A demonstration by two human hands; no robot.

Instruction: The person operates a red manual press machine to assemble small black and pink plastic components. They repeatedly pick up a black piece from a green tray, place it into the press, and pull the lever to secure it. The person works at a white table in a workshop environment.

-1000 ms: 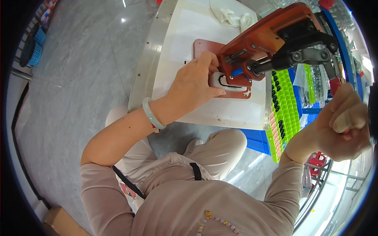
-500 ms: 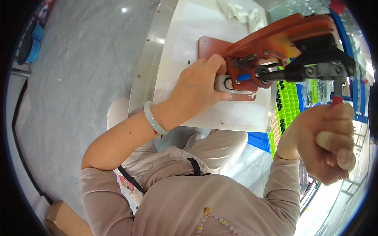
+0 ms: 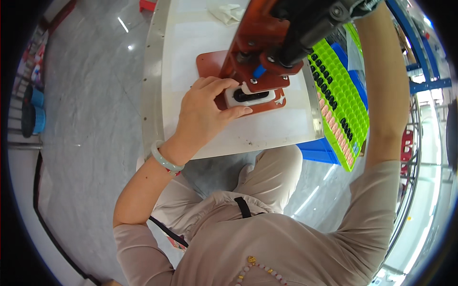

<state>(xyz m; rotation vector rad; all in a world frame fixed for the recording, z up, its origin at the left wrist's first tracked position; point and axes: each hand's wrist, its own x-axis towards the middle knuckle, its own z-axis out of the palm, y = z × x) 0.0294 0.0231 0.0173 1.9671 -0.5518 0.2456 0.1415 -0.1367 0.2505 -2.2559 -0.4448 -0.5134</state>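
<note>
An orange-red hand press (image 3: pixel 250 40) with black linkage stands on the white-topped table. Under its head, on the base plate, lies a white block (image 3: pixel 231 101) with a black oval piece (image 3: pixel 251 97) in its recess. My left hand (image 3: pixel 202 107) grips the block's near-left end, thumb on the near side and index finger on the far side. The press head partly covers the block's far edge. My right forearm (image 3: pixel 387 95) reaches up past the press on the right; the hand itself is cut off at the upper edge, so its grip is hidden.
A bright green tray (image 3: pixel 355 107) with rows of small black and pink pieces is right of the table, above a blue bin (image 3: pixel 318 151). A pale cloth or glove (image 3: pixel 226 13) lies at the table's far side. The table has a metal edge (image 3: pixel 152 71).
My right hand has gone from low on the right, at the red lever handle, up out of view. The press linkage has swung up. My left hand stays at the block, whose black piece now shows.
</note>
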